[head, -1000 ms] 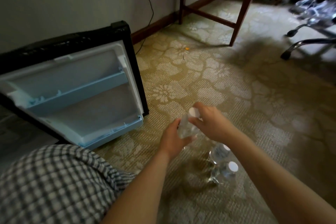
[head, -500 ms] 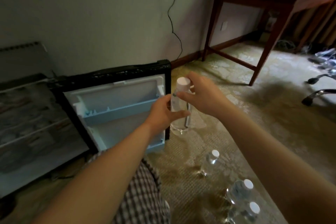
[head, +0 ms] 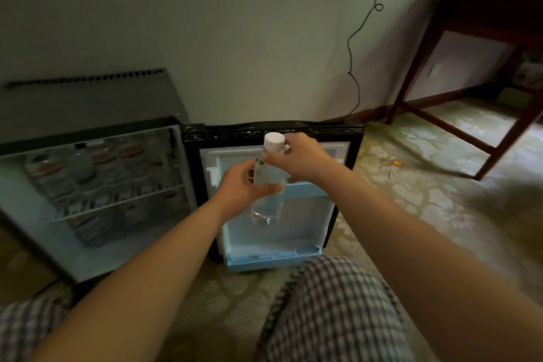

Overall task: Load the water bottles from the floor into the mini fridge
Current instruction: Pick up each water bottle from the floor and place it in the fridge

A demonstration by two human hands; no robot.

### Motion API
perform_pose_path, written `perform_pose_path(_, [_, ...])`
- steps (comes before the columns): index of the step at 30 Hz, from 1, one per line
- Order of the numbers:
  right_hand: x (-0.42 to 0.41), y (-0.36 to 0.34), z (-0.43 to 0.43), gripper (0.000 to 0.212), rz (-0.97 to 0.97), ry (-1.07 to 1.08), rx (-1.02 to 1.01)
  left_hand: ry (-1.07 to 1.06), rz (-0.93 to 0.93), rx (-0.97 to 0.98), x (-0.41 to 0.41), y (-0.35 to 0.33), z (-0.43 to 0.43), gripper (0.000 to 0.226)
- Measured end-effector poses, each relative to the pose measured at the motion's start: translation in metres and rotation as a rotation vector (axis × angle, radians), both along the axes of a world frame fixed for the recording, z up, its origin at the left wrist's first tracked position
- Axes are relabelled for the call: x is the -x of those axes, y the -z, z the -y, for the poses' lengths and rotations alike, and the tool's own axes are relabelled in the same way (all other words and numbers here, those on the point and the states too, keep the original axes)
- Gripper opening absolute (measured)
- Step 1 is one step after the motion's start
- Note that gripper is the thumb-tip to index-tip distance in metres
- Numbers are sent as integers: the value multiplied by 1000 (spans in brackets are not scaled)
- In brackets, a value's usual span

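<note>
Gripping bottle point(head: 266, 209): left hand point(head: 238, 185), right hand point(head: 300, 162)

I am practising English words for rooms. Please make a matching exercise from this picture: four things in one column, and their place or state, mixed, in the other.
1 bottle
2 fridge door
3 table
4 cable

A hangs down the wall
B stands at the right
C swung open
D held by left hand and right hand

Pairs: 1-D, 2-C, 3-B, 4-A

White-capped water bottle point(head: 266, 209) upright before the open mini fridge point(head: 88, 134), its shelves seemingly stocked.
</note>
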State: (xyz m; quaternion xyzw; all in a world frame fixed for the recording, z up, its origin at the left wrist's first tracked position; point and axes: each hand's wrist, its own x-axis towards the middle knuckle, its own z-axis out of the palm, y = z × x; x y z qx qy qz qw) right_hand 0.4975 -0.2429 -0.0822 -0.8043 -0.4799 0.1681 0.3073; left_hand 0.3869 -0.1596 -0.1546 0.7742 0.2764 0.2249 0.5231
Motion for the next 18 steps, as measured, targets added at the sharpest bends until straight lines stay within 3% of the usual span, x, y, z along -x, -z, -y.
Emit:
perform_pose_path(2, [10, 14, -12, 43, -74, -11, 19, -25, -23, 27, 11, 14, -9, 52])
perform_pose_path(7, [21, 56, -34, 40, -53, -33, 60, -23, -67, 74, 26, 47, -21, 44])
perform_pose_path(11, [24, 94, -42, 24, -65, -47, 58, -51, -121, 86, 30, 78, -27, 49])
perform_pose_path(18, [31, 162, -41, 33, -19, -42, 113, -96, -461, -74, 32, 131, -29, 54])
